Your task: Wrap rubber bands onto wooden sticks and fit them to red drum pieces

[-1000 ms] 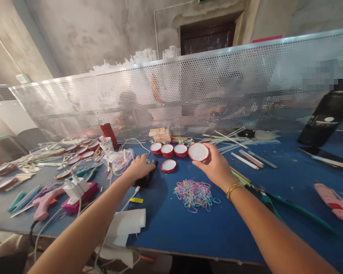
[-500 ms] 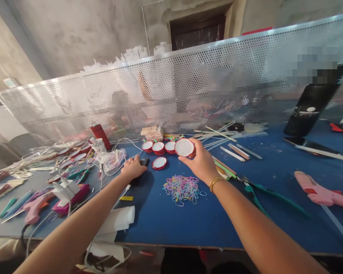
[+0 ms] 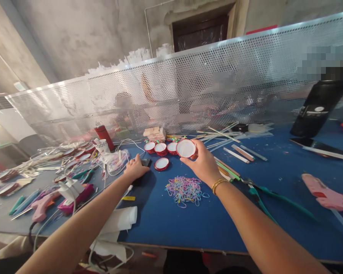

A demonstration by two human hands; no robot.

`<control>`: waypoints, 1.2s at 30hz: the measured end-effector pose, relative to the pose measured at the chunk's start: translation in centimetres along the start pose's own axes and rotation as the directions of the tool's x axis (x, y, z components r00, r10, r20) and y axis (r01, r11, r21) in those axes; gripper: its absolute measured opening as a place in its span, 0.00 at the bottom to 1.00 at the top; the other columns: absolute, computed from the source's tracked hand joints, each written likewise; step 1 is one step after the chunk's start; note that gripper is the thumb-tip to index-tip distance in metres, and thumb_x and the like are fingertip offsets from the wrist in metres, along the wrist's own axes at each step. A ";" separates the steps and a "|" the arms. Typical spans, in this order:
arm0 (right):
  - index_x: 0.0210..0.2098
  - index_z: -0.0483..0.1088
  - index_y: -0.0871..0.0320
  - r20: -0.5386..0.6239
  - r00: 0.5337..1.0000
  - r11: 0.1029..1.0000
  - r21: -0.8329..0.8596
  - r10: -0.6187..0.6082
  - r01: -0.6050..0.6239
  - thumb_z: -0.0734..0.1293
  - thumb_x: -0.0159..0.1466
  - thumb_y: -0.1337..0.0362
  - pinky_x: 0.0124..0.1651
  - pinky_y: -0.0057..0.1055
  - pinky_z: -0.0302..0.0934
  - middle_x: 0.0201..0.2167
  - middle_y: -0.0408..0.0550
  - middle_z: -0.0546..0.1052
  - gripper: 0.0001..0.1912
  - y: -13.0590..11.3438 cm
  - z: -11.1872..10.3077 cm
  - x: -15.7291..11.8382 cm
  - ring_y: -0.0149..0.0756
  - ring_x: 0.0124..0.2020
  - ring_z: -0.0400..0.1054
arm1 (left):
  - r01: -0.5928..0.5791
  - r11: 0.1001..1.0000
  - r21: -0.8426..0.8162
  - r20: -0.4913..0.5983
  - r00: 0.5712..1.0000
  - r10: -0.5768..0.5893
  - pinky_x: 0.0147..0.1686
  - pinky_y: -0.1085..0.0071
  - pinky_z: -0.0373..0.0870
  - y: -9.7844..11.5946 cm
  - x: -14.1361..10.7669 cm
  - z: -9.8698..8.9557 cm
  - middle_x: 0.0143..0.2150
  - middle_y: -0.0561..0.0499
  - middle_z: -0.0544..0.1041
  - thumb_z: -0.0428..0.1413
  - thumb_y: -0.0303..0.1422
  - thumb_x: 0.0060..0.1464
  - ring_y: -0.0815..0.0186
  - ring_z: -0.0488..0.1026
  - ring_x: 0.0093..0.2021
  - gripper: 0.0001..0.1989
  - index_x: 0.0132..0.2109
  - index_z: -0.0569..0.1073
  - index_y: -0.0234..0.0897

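Note:
My right hand (image 3: 201, 159) grips a round white disc with a red rim (image 3: 186, 148) between thumb and fingers, its white face turned toward me. My left hand (image 3: 135, 168) rests on a dark flat object (image 3: 145, 163), fingers apart and partly bent. Between the hands, a single red-rimmed disc (image 3: 161, 164) lies on the blue table. Behind it stand several red-rimmed discs (image 3: 161, 148) in a row, some stacked, with small green bits behind them. Nearer me is a pile of pastel rubber bands (image 3: 183, 189).
Teal-handled pliers (image 3: 274, 193) and a pink glue gun (image 3: 326, 192) lie right. A black bottle (image 3: 317, 108) stands behind them. At left are a red bottle (image 3: 104, 137), another pink glue gun (image 3: 42, 207), cables and a white roll (image 3: 121, 219). A perforated metal screen (image 3: 160, 91) runs behind.
The whole view has shifted slightly, so things appear a little further right. My right hand still holds the disc, and my left hand remains on the dark object.

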State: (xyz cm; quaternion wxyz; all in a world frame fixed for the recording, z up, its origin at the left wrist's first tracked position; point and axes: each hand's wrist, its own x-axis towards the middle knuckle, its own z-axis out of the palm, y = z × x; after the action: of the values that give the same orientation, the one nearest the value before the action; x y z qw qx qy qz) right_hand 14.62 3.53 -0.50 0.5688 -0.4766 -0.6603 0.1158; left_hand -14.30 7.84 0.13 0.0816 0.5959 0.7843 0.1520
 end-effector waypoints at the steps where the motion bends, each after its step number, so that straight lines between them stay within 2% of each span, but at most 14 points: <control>1: 0.57 0.65 0.53 -0.001 1.000 1.000 0.000 0.002 -0.002 0.76 0.55 0.58 0.42 0.42 0.72 0.51 0.53 0.78 0.32 0.1 0.0 0.0 0.40 0.34 0.73 | -0.007 0.999 -0.035 0.008 1.000 0.007 0.65 0.47 0.56 -0.2 0.1 -0.2 0.71 0.30 0.60 0.64 0.44 0.43 0.35 0.52 0.72 0.50 0.71 0.56 0.35; 4: 0.58 0.65 0.53 0.004 1.000 1.000 0.002 -0.004 0.004 0.76 0.55 0.57 0.42 0.43 0.72 0.52 0.54 0.78 0.34 0.4 0.2 -0.1 0.41 0.35 0.73 | -0.015 0.986 -0.169 0.055 0.998 0.025 0.62 0.53 0.61 -1.2 0.3 -1.2 0.70 0.32 0.64 0.63 0.44 0.47 0.40 0.60 0.70 0.47 0.71 0.57 0.36; 7: 0.59 0.65 0.54 0.002 1.000 1.000 -0.018 -0.003 0.003 0.75 0.55 0.55 0.42 0.44 0.72 0.51 0.55 0.78 0.34 0.5 0.2 -0.2 0.43 0.35 0.74 | 0.000 0.947 -0.321 0.132 0.990 0.044 0.54 0.63 0.70 -2.7 0.4 -2.5 0.66 0.35 0.70 0.59 0.42 0.53 0.51 0.72 0.61 0.41 0.71 0.58 0.38; 9: 0.58 0.65 0.54 0.011 1.000 1.000 -0.025 0.001 -0.001 0.75 0.56 0.54 0.43 0.45 0.72 0.50 0.55 0.79 0.34 0.5 0.2 -0.3 0.43 0.35 0.74 | 0.019 0.916 -0.401 0.180 0.982 0.058 0.49 0.67 0.72 -3.9 0.3 -3.3 0.63 0.37 0.72 0.59 0.40 0.55 0.56 0.76 0.57 0.38 0.70 0.61 0.39; 11: 0.58 0.66 0.53 0.027 1.000 1.000 -0.020 0.003 -0.003 0.75 0.56 0.53 0.42 0.45 0.73 0.49 0.55 0.79 0.33 0.5 0.2 -0.4 0.43 0.35 0.74 | 0.037 0.891 -0.453 0.224 0.972 0.074 0.46 0.68 0.74 -5.0 0.2 -4.0 0.62 0.37 0.73 0.62 0.39 0.51 0.58 0.77 0.54 0.38 0.69 0.64 0.40; 14: 0.58 0.66 0.53 0.038 0.999 0.999 -0.038 0.012 -0.011 0.76 0.55 0.53 0.42 0.45 0.73 0.48 0.54 0.79 0.34 0.6 0.2 -0.5 0.44 0.35 0.74 | 0.050 0.874 -0.483 0.284 0.953 0.103 0.43 0.66 0.75 -6.2 0.2 -4.9 0.59 0.37 0.75 0.69 0.36 0.40 0.56 0.78 0.50 0.44 0.66 0.68 0.40; 18: 0.58 0.66 0.54 0.050 0.999 0.998 -0.060 -0.005 0.008 0.76 0.55 0.51 0.42 0.46 0.72 0.48 0.54 0.79 0.35 1.0 0.3 -0.6 0.44 0.35 0.74 | 0.023 0.875 -0.483 0.316 0.937 0.150 0.46 0.63 0.75 -6.9 0.1 -5.2 0.53 0.40 0.78 0.74 0.32 0.28 0.53 0.77 0.51 0.51 0.65 0.71 0.41; 22: 0.58 0.66 0.53 0.055 0.998 0.998 -0.067 -0.010 0.014 0.76 0.55 0.50 0.41 0.46 0.73 0.48 0.55 0.79 0.35 1.1 0.3 -0.6 0.45 0.35 0.74 | -0.024 0.882 -0.470 0.325 0.925 0.198 0.51 0.61 0.73 -7.2 0.0 -4.9 0.54 0.41 0.77 0.76 0.32 0.21 0.48 0.74 0.56 0.57 0.66 0.71 0.44; 25: 0.58 0.66 0.53 0.051 0.999 0.997 -0.076 -0.004 0.007 0.76 0.55 0.51 0.42 0.46 0.73 0.48 0.54 0.79 0.35 1.0 0.3 -0.7 0.46 0.37 0.75 | -0.104 0.909 -0.403 0.311 0.919 0.243 0.50 0.61 0.74 -7.6 0.2 -4.5 0.56 0.40 0.76 0.76 0.34 0.21 0.47 0.74 0.55 0.60 0.68 0.68 0.43; 28: 0.58 0.66 0.54 0.047 0.999 0.997 -0.083 -0.002 0.006 0.77 0.55 0.52 0.42 0.45 0.73 0.49 0.55 0.79 0.35 0.8 0.3 -0.8 0.46 0.38 0.75 | -0.199 0.943 -0.267 0.278 0.921 0.273 0.48 0.64 0.74 -7.6 0.7 -4.0 0.55 0.41 0.77 0.75 0.37 0.25 0.50 0.77 0.52 0.58 0.68 0.66 0.42; 30: 0.58 0.66 0.54 0.046 0.999 0.997 -0.077 -0.009 0.012 0.76 0.55 0.52 0.41 0.45 0.73 0.49 0.55 0.79 0.34 0.7 0.3 -0.8 0.47 0.38 0.76 | -0.205 0.958 -0.202 0.257 0.932 0.254 0.46 0.66 0.73 -7.3 1.4 -3.7 0.51 0.43 0.79 0.73 0.40 0.33 0.52 0.78 0.48 0.51 0.67 0.67 0.40; 33: 0.59 0.66 0.54 0.059 0.998 0.998 -0.065 -0.019 0.023 0.76 0.56 0.51 0.42 0.45 0.73 0.49 0.55 0.79 0.35 0.9 0.3 -0.8 0.47 0.39 0.76 | -0.170 0.976 -0.138 0.213 0.957 0.196 0.43 0.64 0.72 -6.3 2.7 -3.4 0.40 0.45 0.81 0.61 0.45 0.53 0.54 0.79 0.42 0.33 0.63 0.71 0.36; 36: 0.59 0.65 0.54 0.065 0.998 0.998 -0.067 -0.011 0.016 0.76 0.56 0.49 0.44 0.47 0.74 0.50 0.55 0.79 0.35 1.1 0.3 -0.7 0.47 0.39 0.76 | -0.151 0.984 -0.092 0.170 0.971 0.165 0.37 0.63 0.72 -5.4 3.6 -3.6 0.36 0.44 0.80 0.48 0.46 0.63 0.56 0.78 0.32 0.24 0.56 0.74 0.34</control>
State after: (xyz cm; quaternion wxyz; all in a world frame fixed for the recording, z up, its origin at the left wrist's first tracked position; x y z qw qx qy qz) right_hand 14.88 3.66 -1.82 0.5314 -0.4873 -0.6850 0.1048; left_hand -21.29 9.43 1.90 0.1619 0.6640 0.7174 0.1350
